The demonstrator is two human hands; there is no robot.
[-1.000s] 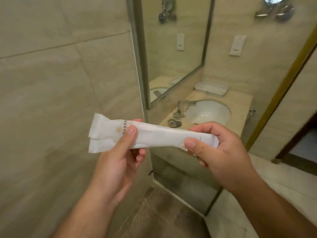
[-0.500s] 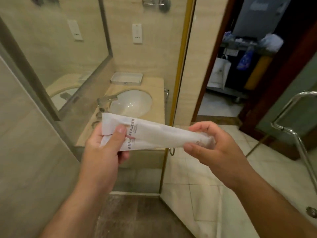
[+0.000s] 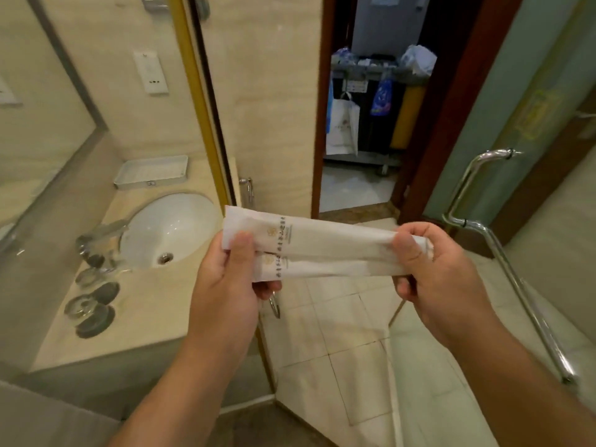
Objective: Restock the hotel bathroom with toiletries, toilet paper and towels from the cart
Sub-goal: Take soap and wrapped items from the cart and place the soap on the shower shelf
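White paper wraps what look like two slim, long toiletry packets [image 3: 322, 250], one lying against the other, each printed with a small gold emblem and a line of dark characters near its left end. They are held in the air at chest height, well apart from any shelf or basin. Their long axis runs crosswise, from hand to hand, dipping a little toward the right.

The left hand [image 3: 225, 285] grips the left end, thumb pressed flat on top and fingers curled beneath. The right hand [image 3: 435, 279] pinches the right end, where the paper bunches and creases.

The beige stone vanity surface [image 3: 145, 311] lies to the left of and below the packets, with its white oval sink [image 3: 167, 227] just beside the left hand in this view. A shallow white rectangular tray [image 3: 151, 183] sits at the back against the wall, probably where the packets belong. The left hand is the nearer one, so the packets would need to travel leftward and away. Through the doorway stands the grey housekeeping cart [image 3: 380, 75].
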